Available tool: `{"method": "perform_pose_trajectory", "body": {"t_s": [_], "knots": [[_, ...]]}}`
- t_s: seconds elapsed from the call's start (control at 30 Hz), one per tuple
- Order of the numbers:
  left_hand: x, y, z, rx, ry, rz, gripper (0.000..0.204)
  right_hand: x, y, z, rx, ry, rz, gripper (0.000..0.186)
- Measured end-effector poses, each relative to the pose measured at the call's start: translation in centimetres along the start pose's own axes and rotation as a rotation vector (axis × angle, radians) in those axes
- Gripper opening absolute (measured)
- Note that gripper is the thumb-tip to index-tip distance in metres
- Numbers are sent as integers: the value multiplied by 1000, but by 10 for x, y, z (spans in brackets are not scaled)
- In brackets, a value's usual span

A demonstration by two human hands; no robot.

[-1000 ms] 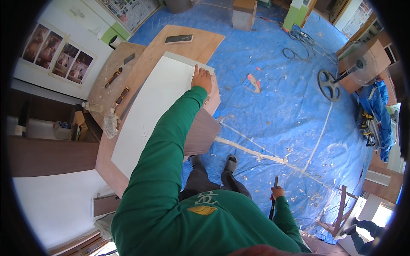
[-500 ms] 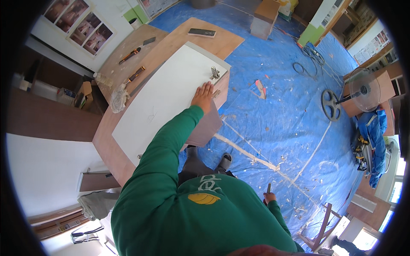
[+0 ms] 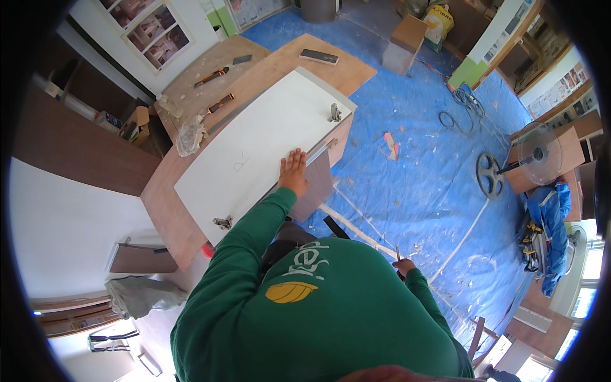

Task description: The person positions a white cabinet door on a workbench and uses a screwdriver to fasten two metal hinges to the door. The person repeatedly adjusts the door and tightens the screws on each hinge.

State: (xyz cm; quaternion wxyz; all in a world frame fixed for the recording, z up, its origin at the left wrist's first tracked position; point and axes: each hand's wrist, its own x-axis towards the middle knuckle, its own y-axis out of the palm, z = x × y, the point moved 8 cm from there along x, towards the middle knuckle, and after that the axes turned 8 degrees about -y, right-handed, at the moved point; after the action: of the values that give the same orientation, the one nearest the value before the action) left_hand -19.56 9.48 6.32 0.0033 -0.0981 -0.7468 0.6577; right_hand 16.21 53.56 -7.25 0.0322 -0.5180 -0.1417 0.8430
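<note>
My left hand (image 3: 293, 172) lies flat near the right edge of a white cabinet door (image 3: 254, 149), fingers stretched out. The door rests on a brown board (image 3: 162, 191). Metal hinges stand on it: one hinge (image 3: 335, 113) at the far end, another hinge (image 3: 222, 223) at the near end. A pencil-like mark shows on its white face. Off to the right, over the floor, my right hand (image 3: 403, 267) is closed round a slim tool (image 3: 398, 253) whose narrow end sticks up. Its exact kind is too small to make out.
Two orange-and-black hand tools (image 3: 220, 104) lie beyond the door, near a crumpled plastic bag (image 3: 189, 137). A dark rectangular block (image 3: 319, 57) sits at the board's far end. Blue sheeting (image 3: 414, 172) covers the floor. To the right stands a fan (image 3: 538, 154), with a coiled cable (image 3: 468, 99) behind it.
My left hand has slid nearer along the door's edge, away from the far hinge. My right hand has come up slightly with the slim tool. The near hinge now shows more fully.
</note>
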Motion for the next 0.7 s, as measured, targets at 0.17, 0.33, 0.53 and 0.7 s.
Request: {"method": "perform_pose_trajectory", "body": {"t_s": [0.17,0.33,0.53,0.7], "knots": [[47,-1,-32,38,46,20,94,7,-4,-4,-215,-159,86,19],[87,-13,-38,77,10,50,92,27,6,-57,-259,-288,146,14],[117,34,-162,-86,323,37,86,19,-44,-299,-1092,-732,-19,25],[121,-2,-95,4,164,14,85,55,27,-235,-510,-396,35,29]]}}
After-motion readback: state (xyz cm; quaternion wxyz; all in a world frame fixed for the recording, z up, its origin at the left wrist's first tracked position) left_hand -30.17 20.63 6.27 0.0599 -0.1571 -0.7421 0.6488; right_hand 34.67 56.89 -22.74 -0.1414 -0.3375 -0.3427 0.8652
